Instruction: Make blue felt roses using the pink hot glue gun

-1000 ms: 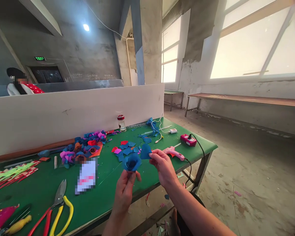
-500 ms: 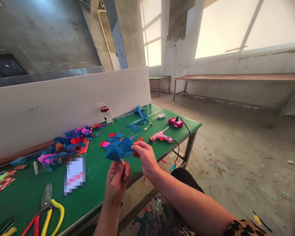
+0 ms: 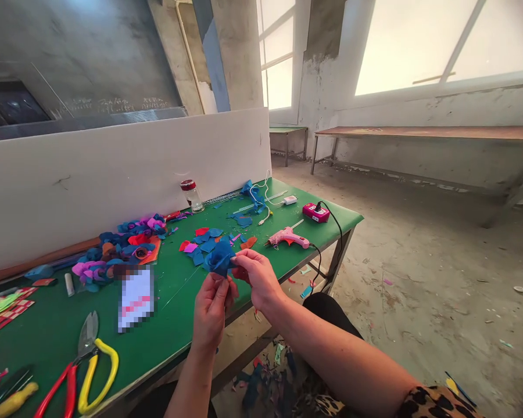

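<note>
Between my two hands is a blue artificial flower (image 3: 219, 258) with layered, curled petals. My left hand (image 3: 212, 305) pinches it from below at its base. At its right side my right hand (image 3: 258, 277) grips a petal edge between thumb and fingers. Just behind the flower lie loose petals (image 3: 208, 244) in blue, red, orange and purple on the green table (image 3: 174, 313). A pink glue gun (image 3: 287, 237) rests to the right of them, its cord hanging over the table edge.
Finished-looking flowers (image 3: 113, 252) are heaped at the left near a white board (image 3: 126, 168). Red and yellow-handled snips (image 3: 87, 354) lie at front left. A glass jar (image 3: 192, 196), a pink power box (image 3: 316, 212) and a white charger cable (image 3: 267, 215) occupy the back.
The blue petals that stood apart in my two hands are now together as one rounded flower. My right hand has closed in beside my left, and the view has shifted slightly.
</note>
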`<state>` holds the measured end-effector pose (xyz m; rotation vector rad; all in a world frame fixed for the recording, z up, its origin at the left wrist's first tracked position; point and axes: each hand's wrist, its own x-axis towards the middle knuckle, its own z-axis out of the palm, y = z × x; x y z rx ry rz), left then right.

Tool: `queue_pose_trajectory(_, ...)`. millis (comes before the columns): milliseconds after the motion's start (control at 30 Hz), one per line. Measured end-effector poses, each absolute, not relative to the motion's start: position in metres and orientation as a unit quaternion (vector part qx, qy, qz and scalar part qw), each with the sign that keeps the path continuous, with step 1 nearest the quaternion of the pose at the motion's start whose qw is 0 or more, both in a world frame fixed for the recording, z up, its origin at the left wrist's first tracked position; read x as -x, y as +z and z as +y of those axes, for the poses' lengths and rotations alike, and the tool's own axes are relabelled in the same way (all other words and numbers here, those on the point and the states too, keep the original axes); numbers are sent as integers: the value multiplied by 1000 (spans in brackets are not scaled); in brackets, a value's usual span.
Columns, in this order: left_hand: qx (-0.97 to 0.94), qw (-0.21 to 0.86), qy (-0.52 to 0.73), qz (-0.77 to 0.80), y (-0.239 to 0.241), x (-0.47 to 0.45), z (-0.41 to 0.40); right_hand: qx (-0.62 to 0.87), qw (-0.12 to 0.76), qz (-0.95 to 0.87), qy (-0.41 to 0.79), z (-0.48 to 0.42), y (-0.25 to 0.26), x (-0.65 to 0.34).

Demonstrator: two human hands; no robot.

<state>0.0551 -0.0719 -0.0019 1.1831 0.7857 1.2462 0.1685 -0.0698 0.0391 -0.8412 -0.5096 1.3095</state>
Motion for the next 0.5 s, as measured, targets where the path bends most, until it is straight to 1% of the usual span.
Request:
queue_pose_trajectory(133,-543,555,532,337,-5,-54,-71,363,678,-240,592,-70,37,-169)
queue_pose_trajectory(267,-548,548,532,341,-6,-54,-70,357,678,-253,591,-70,35,-169)
queue_pose_trajectory(500,-517,589,516,345,-4,-53,-72,358,673,-251,596,-71,35,-171)
